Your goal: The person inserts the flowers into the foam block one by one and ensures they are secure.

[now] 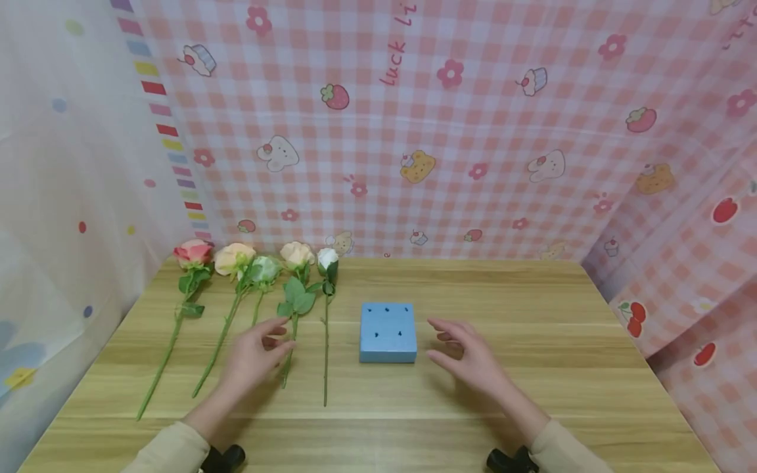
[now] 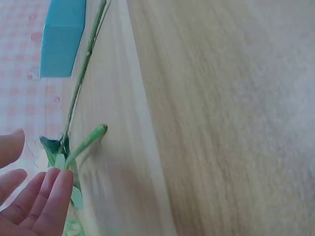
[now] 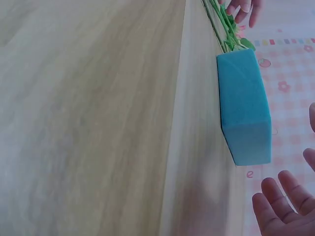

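A blue foam block (image 1: 388, 333) with several dark holes in its top sits mid-table between the hands. My left hand (image 1: 254, 355) hovers over the stems left of it, fingers loosely bent and holding nothing. Closest to that hand is a peach rose (image 1: 298, 255), its green stem partly behind the fingers. Between it and the block lies a white rose (image 1: 328, 259) on a thin stem. My right hand (image 1: 467, 351) is held just right of the block, apart from it, with relaxed fingers and nothing in them; the right wrist view shows the same gap beside the block (image 3: 243, 93).
Farther left lie a pink rose (image 1: 192, 253), a yellowish-peach rose (image 1: 234, 259) and a pale green flower (image 1: 264, 270), heads toward the back edge. The wooden table (image 1: 503, 295) meets a pink checked cloth (image 1: 378, 144) behind. A white dotted curtain (image 1: 59, 164) hangs at left.
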### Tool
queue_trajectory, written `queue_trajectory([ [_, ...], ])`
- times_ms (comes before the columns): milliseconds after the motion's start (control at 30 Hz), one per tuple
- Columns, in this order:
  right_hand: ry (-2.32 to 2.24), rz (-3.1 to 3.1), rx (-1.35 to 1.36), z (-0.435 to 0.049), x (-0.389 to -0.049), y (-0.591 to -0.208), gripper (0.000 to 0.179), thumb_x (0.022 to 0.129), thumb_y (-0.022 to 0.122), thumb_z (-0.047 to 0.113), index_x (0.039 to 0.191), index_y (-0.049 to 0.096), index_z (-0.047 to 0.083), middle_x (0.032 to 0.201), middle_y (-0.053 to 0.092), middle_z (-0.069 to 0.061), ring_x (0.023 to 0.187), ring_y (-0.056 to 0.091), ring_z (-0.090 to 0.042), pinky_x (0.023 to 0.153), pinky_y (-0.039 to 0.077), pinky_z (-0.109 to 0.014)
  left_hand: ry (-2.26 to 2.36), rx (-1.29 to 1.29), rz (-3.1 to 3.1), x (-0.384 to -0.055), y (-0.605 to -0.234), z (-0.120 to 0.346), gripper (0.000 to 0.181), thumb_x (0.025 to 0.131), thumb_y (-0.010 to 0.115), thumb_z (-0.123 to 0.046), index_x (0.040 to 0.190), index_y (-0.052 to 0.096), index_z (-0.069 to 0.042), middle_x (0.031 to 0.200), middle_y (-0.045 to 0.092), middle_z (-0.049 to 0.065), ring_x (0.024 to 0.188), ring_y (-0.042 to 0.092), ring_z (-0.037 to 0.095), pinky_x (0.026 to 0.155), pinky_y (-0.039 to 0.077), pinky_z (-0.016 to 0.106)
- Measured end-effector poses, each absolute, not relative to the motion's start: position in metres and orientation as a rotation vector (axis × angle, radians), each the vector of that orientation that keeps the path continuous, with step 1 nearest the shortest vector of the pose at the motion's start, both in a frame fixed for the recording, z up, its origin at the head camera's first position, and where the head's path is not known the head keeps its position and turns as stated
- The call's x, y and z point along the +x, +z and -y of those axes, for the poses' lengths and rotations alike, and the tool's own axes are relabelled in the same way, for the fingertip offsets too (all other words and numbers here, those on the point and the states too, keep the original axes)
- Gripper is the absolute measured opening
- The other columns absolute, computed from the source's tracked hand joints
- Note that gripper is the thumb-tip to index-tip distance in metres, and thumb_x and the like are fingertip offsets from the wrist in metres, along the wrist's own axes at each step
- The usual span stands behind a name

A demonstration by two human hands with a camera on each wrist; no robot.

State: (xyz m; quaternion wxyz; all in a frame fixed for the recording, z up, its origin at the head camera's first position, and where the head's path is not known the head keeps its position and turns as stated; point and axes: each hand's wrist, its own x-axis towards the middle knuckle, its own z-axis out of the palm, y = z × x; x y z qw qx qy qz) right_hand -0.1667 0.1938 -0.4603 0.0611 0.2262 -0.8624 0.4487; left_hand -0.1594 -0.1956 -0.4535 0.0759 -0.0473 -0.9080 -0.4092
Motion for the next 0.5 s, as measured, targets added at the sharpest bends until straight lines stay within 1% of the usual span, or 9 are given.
queue_trajectory([
  [133,1.508,2.598,0.641,-0.189,-0.168,-0.461,0.052,0.088,0.076,0.010,0.136,0.058,0.003,0.127,0.058,-0.021,0.109,0.061,-0.035,0.095,0.051,-0.048,-1.367,-0.051,2.713,-0.162,-0.456,0.202,0.049,0.088,0.077,-0.012,0.132,0.061,-0.001,0.110,0.070,0.018,0.093,0.068,0.030,0.067,0.058,0.027],
  [333,1.608,2.617,0.567,-0.187,-0.172,-0.468,0.050,0.090,0.075,0.013,0.136,0.059,0.007,0.128,0.057,-0.019,0.111,0.060,-0.035,0.097,0.050,-0.046,-1.473,-0.033,2.708,-0.163,-0.461,0.209,0.051,0.088,0.076,-0.011,0.134,0.058,0.001,0.110,0.069,0.020,0.095,0.068,0.032,0.069,0.058,0.026],
  [500,1.683,2.599,0.559,-0.183,-0.176,-0.473,0.049,0.090,0.074,0.011,0.135,0.059,0.003,0.127,0.057,-0.022,0.109,0.062,-0.038,0.097,0.050,-0.048,-1.640,0.050,2.682,-0.165,-0.466,0.210,0.053,0.089,0.074,-0.009,0.138,0.055,0.000,0.114,0.068,0.022,0.100,0.067,0.032,0.071,0.059,0.027],
])
